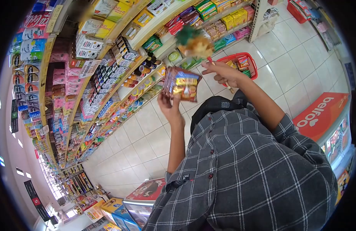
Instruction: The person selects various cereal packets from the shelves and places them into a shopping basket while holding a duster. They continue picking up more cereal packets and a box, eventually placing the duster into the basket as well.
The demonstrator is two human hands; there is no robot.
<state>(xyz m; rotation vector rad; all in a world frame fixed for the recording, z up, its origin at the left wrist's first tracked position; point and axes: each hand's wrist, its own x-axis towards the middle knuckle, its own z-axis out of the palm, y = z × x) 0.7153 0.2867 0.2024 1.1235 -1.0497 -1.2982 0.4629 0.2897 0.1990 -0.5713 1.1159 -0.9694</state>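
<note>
Dark grey shirt [255, 173] with thin white checks and a buttoned front fills the foreground. Past it, the left hand [172, 109] is closed in a pinch on the lower-left edge of a glossy, crinkled brown-and-yellow packet [185, 84], held up before the shelves. Beside it, the right hand [224, 73] curls its fingers around the thin pale handle of a duster [199, 46], whose fluffy green-and-tan head is blurred and hides some of the goods behind. Crowded shelving [45, 88], packed with boxes, jars and shiny sachets, curves along the left and top, ending at a white perforated post [258, 23]. Beyond the right hand, a red plastic basket [253, 63] with packets inside sits on the floor. Smooth pale tiles [135, 150] run open between the shelving and a red-panelled freezer [320, 111] on the right.
</note>
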